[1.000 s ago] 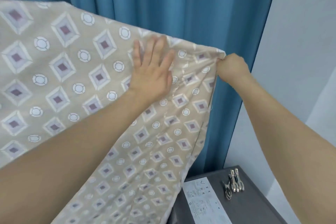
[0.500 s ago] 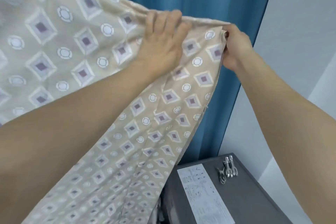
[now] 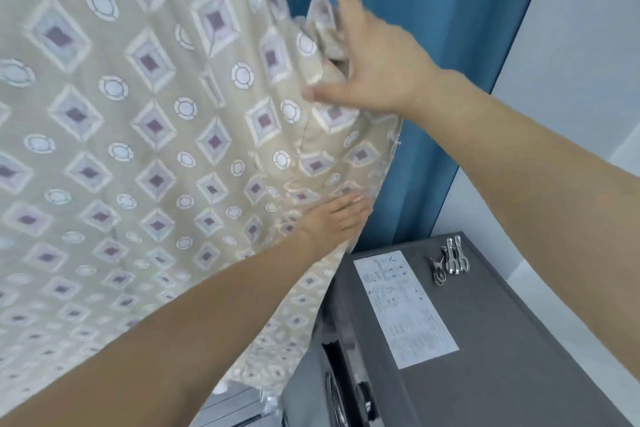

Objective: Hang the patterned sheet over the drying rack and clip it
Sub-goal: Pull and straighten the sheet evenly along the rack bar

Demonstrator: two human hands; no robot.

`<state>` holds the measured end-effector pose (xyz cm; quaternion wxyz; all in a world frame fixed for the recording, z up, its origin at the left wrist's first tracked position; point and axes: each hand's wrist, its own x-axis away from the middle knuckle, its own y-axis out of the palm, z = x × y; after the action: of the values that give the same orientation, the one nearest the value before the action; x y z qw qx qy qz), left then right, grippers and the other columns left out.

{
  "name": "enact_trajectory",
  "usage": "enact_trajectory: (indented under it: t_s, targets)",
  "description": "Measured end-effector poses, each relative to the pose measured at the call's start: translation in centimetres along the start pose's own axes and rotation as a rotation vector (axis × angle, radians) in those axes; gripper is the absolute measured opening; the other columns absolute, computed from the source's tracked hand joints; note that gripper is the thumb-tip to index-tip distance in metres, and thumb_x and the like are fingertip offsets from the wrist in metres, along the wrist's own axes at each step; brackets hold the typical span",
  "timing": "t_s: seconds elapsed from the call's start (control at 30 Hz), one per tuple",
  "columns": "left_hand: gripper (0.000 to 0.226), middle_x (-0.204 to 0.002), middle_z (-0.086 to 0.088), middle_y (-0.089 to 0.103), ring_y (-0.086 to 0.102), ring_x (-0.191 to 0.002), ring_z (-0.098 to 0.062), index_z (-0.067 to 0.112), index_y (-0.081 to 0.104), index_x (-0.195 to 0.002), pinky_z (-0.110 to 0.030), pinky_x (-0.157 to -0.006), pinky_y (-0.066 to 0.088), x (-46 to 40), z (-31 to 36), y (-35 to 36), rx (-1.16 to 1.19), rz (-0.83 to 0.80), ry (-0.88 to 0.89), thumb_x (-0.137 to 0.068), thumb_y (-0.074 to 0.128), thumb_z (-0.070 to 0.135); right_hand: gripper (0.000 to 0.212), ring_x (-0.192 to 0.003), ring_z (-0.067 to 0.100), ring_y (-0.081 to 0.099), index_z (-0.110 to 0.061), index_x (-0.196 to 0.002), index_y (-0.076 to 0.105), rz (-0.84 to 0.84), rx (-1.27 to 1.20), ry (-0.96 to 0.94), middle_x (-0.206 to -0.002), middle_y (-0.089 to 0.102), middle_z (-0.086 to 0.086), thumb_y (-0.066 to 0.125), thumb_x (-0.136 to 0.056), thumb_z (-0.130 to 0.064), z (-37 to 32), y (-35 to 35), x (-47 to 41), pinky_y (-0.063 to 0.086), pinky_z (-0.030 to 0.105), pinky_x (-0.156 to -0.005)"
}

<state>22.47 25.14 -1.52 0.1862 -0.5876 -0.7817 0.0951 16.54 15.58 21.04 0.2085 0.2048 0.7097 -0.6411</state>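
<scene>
The beige patterned sheet (image 3: 145,135), printed with diamonds and circles, hangs down and fills the left and middle of the view. My left hand (image 3: 334,218) lies flat against its lower right part with straight fingers. My right hand (image 3: 374,62) is higher up at the sheet's bunched right edge, fingers spread and blurred, thumb pointing left against the cloth. Several metal clips (image 3: 448,258) lie on the grey machine's top. The drying rack is hidden behind the sheet.
A grey washing machine (image 3: 519,374) stands at the lower right, with a white instruction label (image 3: 405,308) on its top. A blue curtain (image 3: 433,28) hangs behind the sheet. The pale wall (image 3: 588,45) is on the right.
My left hand slid from the sheet's top edge down to its lower right part. My right hand let go of the pinched corner and spread its fingers. The sheet now hangs lower.
</scene>
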Motion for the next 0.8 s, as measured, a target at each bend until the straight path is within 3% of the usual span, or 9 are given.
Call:
enact_trajectory:
  t_s: [0.07, 0.13, 0.2, 0.23, 0.33, 0.4, 0.5, 0.67, 0.8]
  targets:
    - [0.056, -0.162, -0.013, -0.011, -0.020, -0.145, -0.039, 0.015, 0.031, -0.152, -0.061, -0.102, -0.028, -0.9, -0.4, 0.2, -0.051, -0.122, -0.018, -0.098, 0.045, 0.026, 0.075, -0.085, 0.031, 0.054, -0.017, -0.140, 0.030, -0.075, 0.230, -0.017, -0.104, 0.056, 0.008, 0.063, -0.081, -0.049, 1.1, -0.2, -0.2, 0.042, 0.037, -0.070]
    - [0.036, -0.160, -0.017, 0.020, -0.002, -0.144, -0.049, 0.015, 0.060, -0.126, -0.069, -0.096, -0.031, -1.7, -0.4, 0.4, -0.070, -0.236, 0.026, -0.095, 0.052, 0.031, 0.034, -0.080, 0.031, 0.048, -0.014, -0.104, 0.041, -0.073, 0.304, 0.062, -0.090, 0.050, 0.009, 0.054, -0.092, -0.043, 2.1, -0.6, -0.3, 0.035, 0.036, -0.066]
    - [0.013, -0.118, -0.006, 0.062, 0.038, -0.129, -0.039, 0.014, 0.062, -0.089, -0.069, -0.109, -0.013, -2.2, -0.3, 0.1, -0.066, -0.426, 0.106, -0.092, 0.057, 0.025, 0.031, -0.077, 0.031, 0.044, -0.017, -0.092, 0.035, -0.016, 0.195, 0.183, -0.087, 0.047, 0.008, 0.047, -0.096, -0.045, 3.5, -0.4, -0.1, 0.033, 0.037, -0.066]
    - [0.008, -0.104, -0.001, 0.063, 0.048, -0.120, -0.032, 0.015, 0.060, -0.086, -0.062, -0.115, 0.002, -2.2, -0.3, 0.0, 0.017, -0.482, 0.119, -0.091, 0.056, 0.019, 0.032, -0.077, 0.031, 0.046, -0.016, -0.092, 0.036, 0.027, 0.079, 0.251, -0.087, 0.049, 0.008, 0.045, -0.097, -0.046, 4.0, 0.0, -0.2, 0.035, 0.037, -0.065]
    - [0.025, -0.117, 0.002, 0.064, 0.058, -0.110, -0.024, 0.017, 0.062, -0.111, -0.035, -0.087, 0.040, -1.2, -1.2, 0.2, 0.350, -0.455, -0.023, -0.093, 0.048, 0.007, 0.031, -0.087, 0.024, 0.056, -0.011, -0.103, 0.049, 0.232, -0.384, 0.470, -0.099, 0.059, 0.003, 0.043, -0.099, -0.041, 5.2, 1.4, -0.3, 0.047, 0.037, -0.079]
    - [0.031, -0.112, 0.002, 0.065, 0.063, -0.100, -0.022, 0.015, 0.056, -0.118, -0.029, -0.061, 0.033, -0.2, -1.8, 0.7, 0.432, -0.333, -0.103, -0.092, 0.045, 0.002, 0.024, -0.095, 0.014, 0.060, -0.015, -0.108, 0.050, 0.362, -0.734, 0.600, -0.107, 0.061, -0.002, 0.043, -0.100, -0.037, 5.6, 2.0, -0.5, 0.050, 0.033, -0.089]
    - [0.034, -0.103, -0.002, 0.065, 0.064, -0.091, -0.023, 0.011, 0.044, -0.124, -0.029, -0.052, 0.024, 1.3, -2.6, 2.1, 0.393, -0.227, -0.102, -0.091, 0.044, 0.003, 0.012, -0.094, 0.007, 0.062, -0.023, -0.103, 0.047, 0.400, -0.982, 0.667, -0.108, 0.062, -0.005, 0.041, -0.101, -0.033, 5.6, 2.2, -0.9, 0.053, 0.023, -0.081]
    - [0.028, -0.116, -0.001, 0.063, 0.056, -0.110, -0.025, 0.019, 0.055, -0.123, -0.039, -0.093, 0.037, 2.2, -6.3, 2.6, 0.176, -0.375, -0.252, -0.098, 0.045, 0.027, 0.037, -0.041, 0.002, 0.039, -0.017, -0.067, 0.024, 0.477, -1.325, 0.814, -0.048, 0.040, -0.009, 0.033, -0.102, -0.014, 5.2, 0.7, -2.7, 0.033, 0.013, -0.043]
    - [0.025, -0.117, 0.008, 0.063, 0.045, -0.119, -0.023, 0.027, 0.064, -0.115, -0.044, -0.111, 0.020, 3.2, -7.6, 3.5, 0.066, -0.327, 0.021, -0.097, 0.046, 0.027, 0.039, -0.023, 0.002, 0.029, -0.020, -0.062, 0.023, 0.487, -1.321, 0.865, -0.033, 0.028, -0.010, 0.043, -0.095, -0.014, 5.0, 0.3, -3.3, 0.030, 0.013, -0.035]
